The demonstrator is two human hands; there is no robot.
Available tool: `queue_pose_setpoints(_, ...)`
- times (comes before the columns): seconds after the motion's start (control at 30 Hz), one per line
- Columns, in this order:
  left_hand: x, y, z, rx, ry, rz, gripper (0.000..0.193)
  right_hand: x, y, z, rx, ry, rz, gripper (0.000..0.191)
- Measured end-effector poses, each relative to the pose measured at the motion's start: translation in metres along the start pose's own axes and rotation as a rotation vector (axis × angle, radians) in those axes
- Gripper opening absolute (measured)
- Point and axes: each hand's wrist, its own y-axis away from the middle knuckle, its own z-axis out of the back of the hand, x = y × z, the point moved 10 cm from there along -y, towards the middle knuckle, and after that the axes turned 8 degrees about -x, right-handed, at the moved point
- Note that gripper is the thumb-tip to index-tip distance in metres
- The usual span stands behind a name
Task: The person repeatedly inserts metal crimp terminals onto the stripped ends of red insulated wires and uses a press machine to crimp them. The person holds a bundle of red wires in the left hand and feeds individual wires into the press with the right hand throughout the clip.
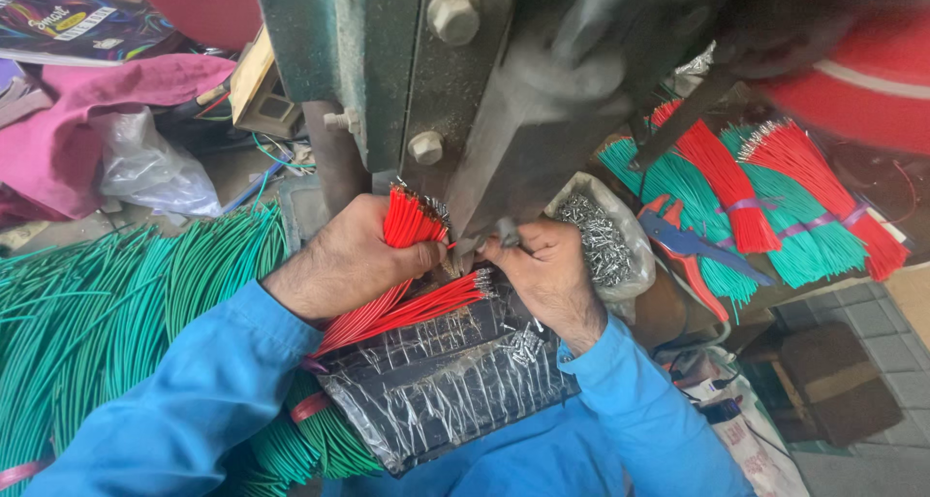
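Our left hand point(354, 255) is closed around a bundle of red wires point(407, 228), while our right hand point(542, 264) pinches a single wire end under the dark press head point(542, 119). More red wires point(426, 308) lie on the plastic-wrapped black tray point(446, 381) below, green wires point(116, 303) at left.

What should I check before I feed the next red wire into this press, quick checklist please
1. Left hand grips the red wire bundle firmly: ok.
2. Right hand has a single wire pinched at the press tool: cannot tell, the fingertips hide it.
3. Fingers clear of the tool tip: not ok, both hands sit right at it.
4. Bag of metal terminals beside the right hand: ok.
5. Finished red wires lying on the plastic-wrapped black tray: ok.
6. Green wire pile off to the left, apart from the tool: ok.
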Motion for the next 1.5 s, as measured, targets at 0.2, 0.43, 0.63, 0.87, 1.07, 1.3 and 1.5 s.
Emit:
queue_pose_setpoints(0.2,-0.002,0.0,-0.008,0.002,0.106,0.027,0.016,0.028,0.009,-0.001,0.035,-0.11,0.001,0.011)
queue_pose_setpoints(0.43,-0.002,0.004,-0.003,0.023,0.152,-0.022,0.016,0.087,0.045,0.016,0.097,0.21,0.199,0.012)
queue_pose_setpoints(0.63,-0.003,0.004,-0.007,0.023,0.121,-0.06,0.014,0.091,0.065,0.008,0.174,0.512,0.362,0.014)
queue_pose_setpoints(0.87,-0.007,0.008,-0.012,0.075,0.203,-0.052,0.013,0.061,0.052,0.025,0.064,0.391,0.142,0.008)
queue_pose_setpoints(1.07,0.0,0.004,-0.007,0.075,0.207,-0.031,0.015,0.032,0.021,0.026,-0.052,-0.056,0.01,0.014)
queue_pose_setpoints(1.3,0.011,0.005,0.003,0.03,0.177,0.042,0.011,0.034,0.006,-0.016,0.044,-0.26,0.057,0.013)
queue_pose_setpoints(1.5,0.01,-0.001,0.001,0.046,0.257,0.027,0.015,0.025,-0.001,-0.017,0.048,-0.093,0.02,0.012)
